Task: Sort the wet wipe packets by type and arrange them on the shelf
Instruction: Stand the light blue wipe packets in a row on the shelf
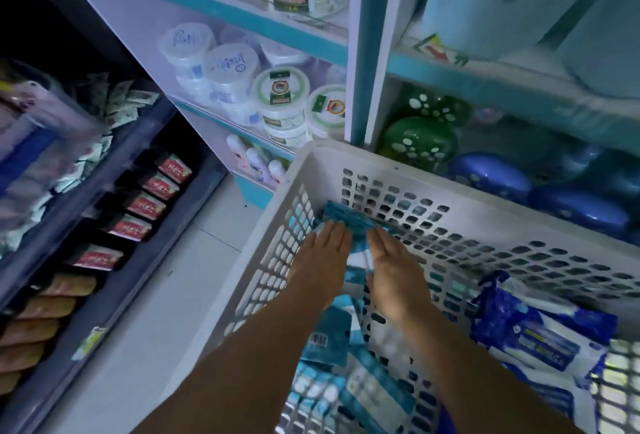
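Observation:
Both my hands reach into a white perforated plastic basket point(485, 191). A stack of teal wet wipe packets point(349, 222) stands at its far left corner. My left hand point(322, 260) presses flat on the stack's left side and my right hand point(391, 270) on its right, fingers straight, the stack squeezed between them. More teal and white packets point(367, 388) lie loose on the basket floor below my forearms. Dark blue and white wet wipe packets point(540, 333) are piled at the basket's right side.
A white and teal shelf unit point(367, 52) rises behind the basket with white tubs point(280, 94) on the left and green point(419, 142) and blue packs point(575, 205) on the right. A dark rack point(114, 260) at left holds red-labelled packets point(145, 205).

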Demonstrator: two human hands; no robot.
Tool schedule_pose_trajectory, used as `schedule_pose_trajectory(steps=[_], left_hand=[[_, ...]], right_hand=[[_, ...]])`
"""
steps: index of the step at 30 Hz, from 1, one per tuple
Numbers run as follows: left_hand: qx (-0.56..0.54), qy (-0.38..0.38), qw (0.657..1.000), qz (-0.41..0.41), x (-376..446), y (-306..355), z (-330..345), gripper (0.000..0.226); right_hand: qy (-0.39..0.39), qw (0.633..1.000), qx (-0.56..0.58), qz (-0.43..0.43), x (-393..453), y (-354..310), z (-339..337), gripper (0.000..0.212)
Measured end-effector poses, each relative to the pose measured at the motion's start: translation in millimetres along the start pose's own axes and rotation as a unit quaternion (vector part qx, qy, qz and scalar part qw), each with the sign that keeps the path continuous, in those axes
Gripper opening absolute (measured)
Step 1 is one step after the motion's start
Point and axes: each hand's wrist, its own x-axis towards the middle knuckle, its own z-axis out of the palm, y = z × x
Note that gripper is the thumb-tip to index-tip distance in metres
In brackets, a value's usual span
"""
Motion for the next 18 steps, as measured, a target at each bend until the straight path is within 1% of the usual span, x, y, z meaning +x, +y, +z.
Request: schedule_pose_trajectory(steps=[3,5,8,11,14,16,18], left_hand=[[0.025,0.009,1.000,0.005,8,-1,12,0.065],[0.039,0.027,0.999,0.005,12,-1,17,0.064],[0.064,0.048,0.997,0.010,15,-1,19,0.063],[0.076,0.067,0.995,0.014,17,2,17,0.062],[0.077,0.095,0.992,0.016,16,4,15,0.057],[0.081,0.111,0.990,0.023,15,3,14,0.052],[0.082,0.117,0.989,0.027,15,2,14,0.051]], right_hand=[[0.035,0.999,-0.035,-0.017,10,5,14,0.070],[0.065,0.997,-0.051,-0.007,12,6,23,0.068],[0.132,0.990,-0.050,0.007,18,7,33,0.069],[0.192,0.979,-0.064,0.009,24,10,39,0.054],[0.201,0.978,-0.035,0.036,25,9,35,0.037],[0.196,0.979,-0.012,0.049,23,11,33,0.034],[0.188,0.981,0.034,0.043,21,14,34,0.034]])
